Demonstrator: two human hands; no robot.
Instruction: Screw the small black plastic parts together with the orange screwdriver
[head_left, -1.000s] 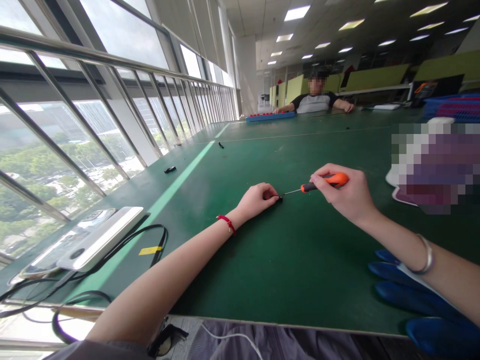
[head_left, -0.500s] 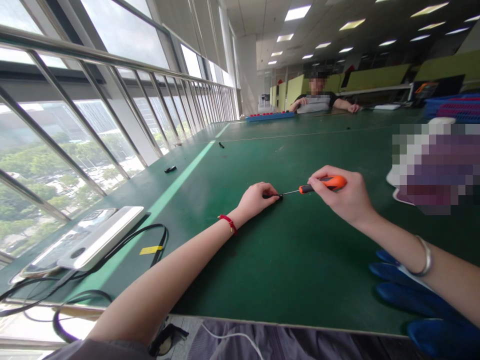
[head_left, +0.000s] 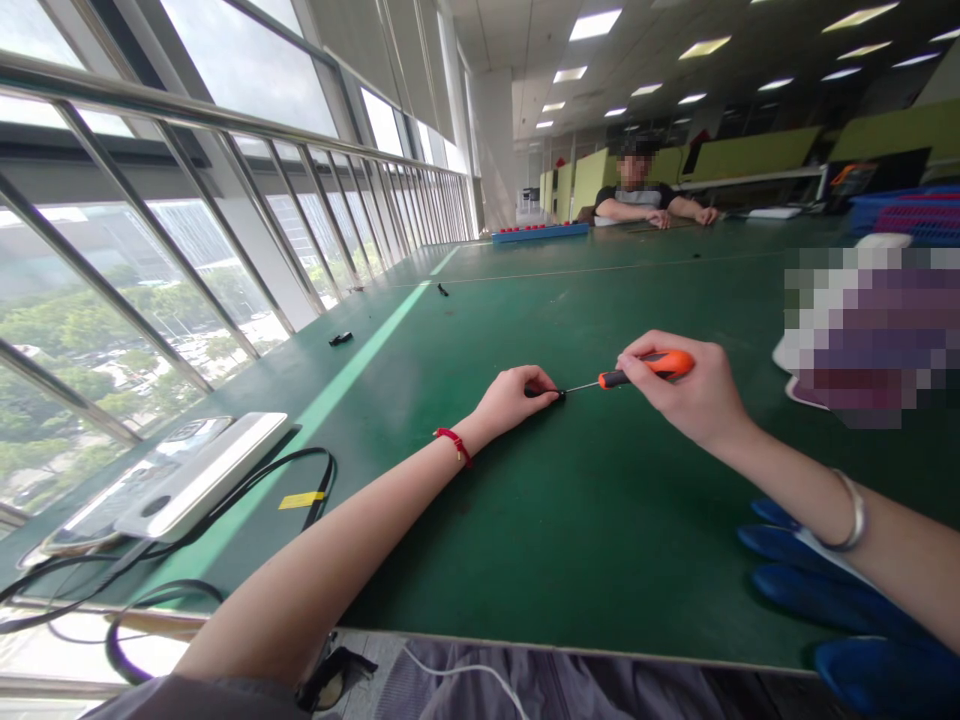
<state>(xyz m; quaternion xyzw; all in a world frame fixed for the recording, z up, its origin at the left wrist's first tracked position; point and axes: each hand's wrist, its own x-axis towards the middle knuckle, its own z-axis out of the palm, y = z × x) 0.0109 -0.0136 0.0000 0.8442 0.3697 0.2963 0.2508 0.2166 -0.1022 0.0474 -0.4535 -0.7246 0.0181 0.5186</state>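
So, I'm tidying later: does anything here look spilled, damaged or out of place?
No spill or damage stands out. A bit odd: two small black pieces lie loose on the table, one left of the pale green stripe, another just right of it, and a black cable loop hangs past the near edge, where it might snag.

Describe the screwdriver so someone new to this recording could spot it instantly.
Look over the green table to the person's right hand. It holds the screwdriver, whose thin shaft points at a small black piece in the left hand. Bright orange on its handle sets it apart from that piece.
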